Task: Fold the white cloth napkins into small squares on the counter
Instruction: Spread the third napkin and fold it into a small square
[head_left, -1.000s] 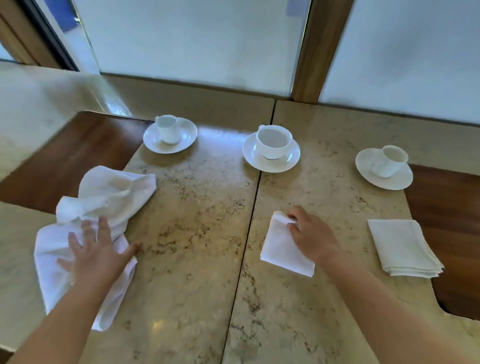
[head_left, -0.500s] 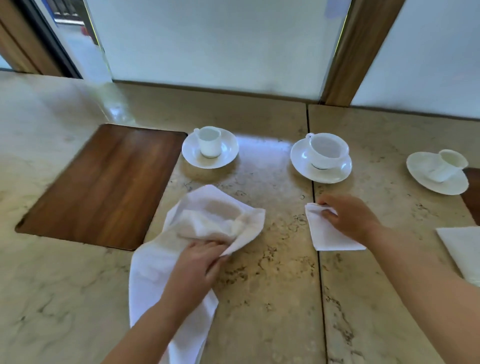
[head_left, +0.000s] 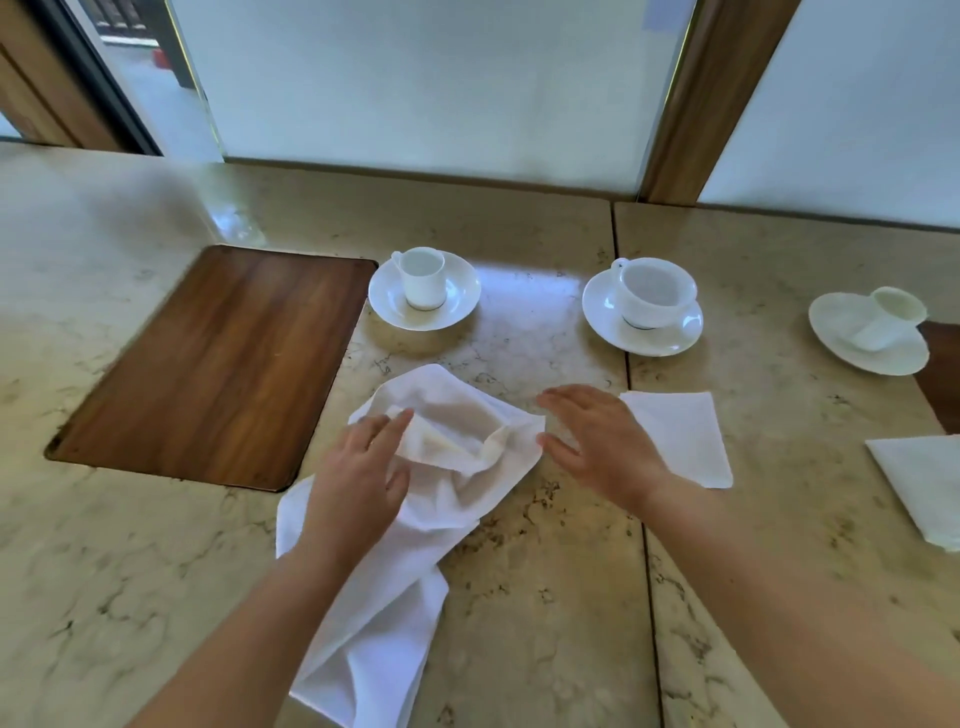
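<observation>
A crumpled, unfolded white napkin (head_left: 441, 499) lies on the marble counter (head_left: 545, 597), trailing toward the near edge. My left hand (head_left: 358, 478) rests on its left part, fingers spread and pressing the cloth. Just right of the napkin's bunched edge, my right hand (head_left: 597, 441) hovers open, fingertips near the cloth, holding nothing. A napkin folded into a small square (head_left: 685, 436) lies flat to the right of my right hand. The corner of a stack of folded napkins (head_left: 919, 483) shows at the right edge.
Three white cups on saucers stand in a row behind: left (head_left: 423, 288), middle (head_left: 644, 306), right (head_left: 872, 332). A dark wood inset panel (head_left: 218, 364) lies to the left, another one (head_left: 943, 374) at the far right. Frosted glass and wooden posts close the back.
My left hand dragged the crumpled napkin rightward to the counter's middle. My right hand let go of the small folded square and moved left to the crumpled napkin.
</observation>
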